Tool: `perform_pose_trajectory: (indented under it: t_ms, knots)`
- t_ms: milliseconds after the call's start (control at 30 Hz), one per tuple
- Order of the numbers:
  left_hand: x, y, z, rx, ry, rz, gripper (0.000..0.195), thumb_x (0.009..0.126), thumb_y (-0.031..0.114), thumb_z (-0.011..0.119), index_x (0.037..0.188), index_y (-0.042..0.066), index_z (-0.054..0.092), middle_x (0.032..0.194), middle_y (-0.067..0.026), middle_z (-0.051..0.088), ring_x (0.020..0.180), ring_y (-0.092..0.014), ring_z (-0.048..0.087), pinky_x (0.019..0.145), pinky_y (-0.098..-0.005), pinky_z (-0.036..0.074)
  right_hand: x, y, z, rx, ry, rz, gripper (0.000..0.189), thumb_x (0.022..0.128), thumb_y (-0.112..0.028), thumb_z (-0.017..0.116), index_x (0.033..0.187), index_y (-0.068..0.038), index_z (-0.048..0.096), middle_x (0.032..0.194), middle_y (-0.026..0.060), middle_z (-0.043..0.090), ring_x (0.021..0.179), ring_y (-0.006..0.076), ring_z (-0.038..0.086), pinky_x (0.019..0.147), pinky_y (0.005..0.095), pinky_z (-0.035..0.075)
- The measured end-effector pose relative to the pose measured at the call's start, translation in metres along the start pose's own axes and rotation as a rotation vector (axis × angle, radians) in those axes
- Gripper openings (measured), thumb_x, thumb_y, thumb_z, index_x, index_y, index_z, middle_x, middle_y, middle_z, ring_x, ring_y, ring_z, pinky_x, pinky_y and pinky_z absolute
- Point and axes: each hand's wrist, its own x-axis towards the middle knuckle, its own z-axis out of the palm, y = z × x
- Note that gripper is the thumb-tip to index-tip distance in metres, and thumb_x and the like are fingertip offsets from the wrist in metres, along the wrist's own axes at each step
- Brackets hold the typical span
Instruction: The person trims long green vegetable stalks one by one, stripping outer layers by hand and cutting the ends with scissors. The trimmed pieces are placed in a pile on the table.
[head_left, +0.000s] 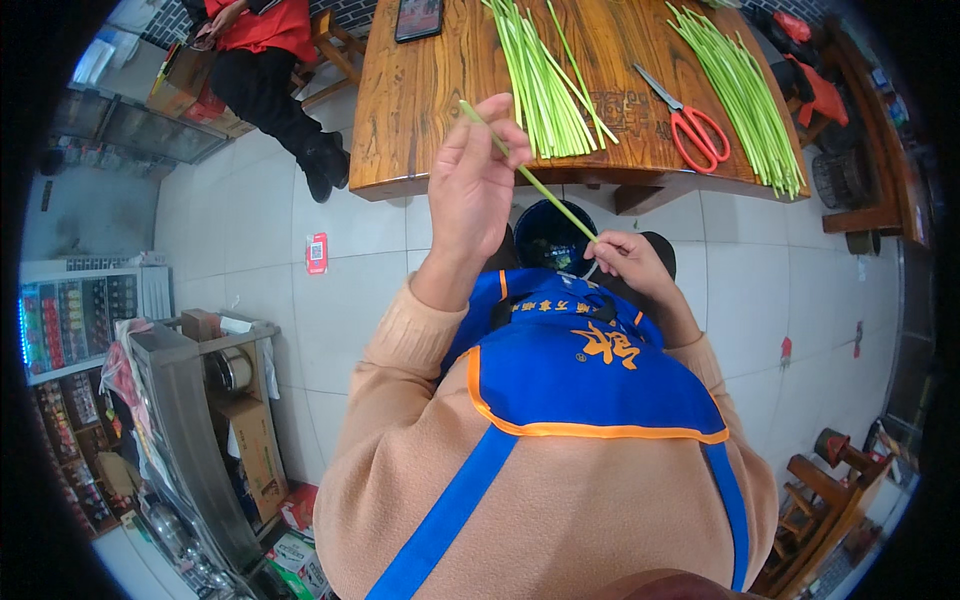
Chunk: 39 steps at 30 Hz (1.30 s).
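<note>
My left hand (476, 176) is raised in front of the table edge, its thumb and fingers pinching the upper part of a long green vegetable stem (551, 196). The stem slants down to my right hand (630, 259), whose fingertips grip its lower end. A dark bucket (555, 234) stands on the floor beneath the stem, with some green scraps visible inside. On the wooden table (427, 120), a pile of similar green stems (547, 97) lies just past my left hand. Farther right are red-handled scissors (697, 135), blades apart, and a second pile of stems (739, 101).
A phone (418, 19) lies at the table's far left. Beyond that corner sits another person (259, 75) in black trousers, near a wooden stool (334, 49). A metal cabinet (195, 405) stands at my left, and wooden furniture (832, 495) at lower right.
</note>
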Motion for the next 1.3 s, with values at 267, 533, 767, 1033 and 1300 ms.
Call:
perform_pose_trajectory:
  t_ms: [267,533,767,1033,1300]
  knots:
    - [-0.013,-0.010,0.008,-0.029,-0.152,-0.066,0.026,0.105,0.020,0.043,0.117,0.002,0.057,0.084,-0.0105,0.062,0.074,-0.014,0.051,0.072,-0.0263,0.041,-0.003,-0.032,-0.030,-0.509,0.245,-0.281,0.020,0.088,-0.012,0.069,0.104,-0.001,0.068,0.089,0.0117,0.067,0.080,0.0216,0.066,0.071,0.0327,0.052]
    - [-0.028,-0.030,0.011,0.067,-0.238,-0.174,0.011,0.099,0.015,0.057,0.107,0.007,0.059,0.088,-0.0115,0.064,0.077,-0.014,0.054,0.069,-0.0261,0.043,0.032,-0.063,-0.120,-1.254,0.959,-0.404,0.021,0.088,-0.010,0.067,0.108,-0.002,0.065,0.102,0.0160,0.065,0.094,0.0320,0.063,0.084,0.0406,0.050]
    - [-0.031,-0.032,0.007,0.119,-0.237,-0.179,0.011,0.097,0.008,0.058,0.107,0.004,0.061,0.089,-0.0108,0.066,0.079,-0.013,0.057,0.074,-0.0261,0.046,0.054,-0.058,-0.155,-1.304,0.745,-0.245,0.034,0.085,-0.011,0.066,0.117,-0.001,0.059,0.107,0.0189,0.063,0.101,0.0369,0.061,0.087,0.0442,0.050]
    - [-0.032,-0.032,0.006,0.176,-0.261,-0.175,0.008,0.097,0.007,0.059,0.104,0.004,0.057,0.088,-0.0095,0.067,0.084,-0.013,0.062,0.073,-0.0249,0.047,0.021,-0.067,-0.118,-0.793,0.830,-0.145,0.029,0.081,-0.015,0.073,0.103,0.001,0.063,0.092,0.0146,0.067,0.084,0.0263,0.066,0.075,0.0363,0.053]
    - [-0.035,-0.032,0.004,0.216,-0.266,-0.211,0.009,0.096,0.007,0.059,0.104,0.003,0.057,0.090,-0.0090,0.067,0.085,-0.012,0.063,0.074,-0.0246,0.048,-0.029,-0.104,-0.036,-0.525,0.512,-0.190,0.042,0.070,-0.015,0.087,0.099,-0.001,0.059,0.068,0.0010,0.054,0.066,0.0066,0.051,0.060,0.0235,0.043]
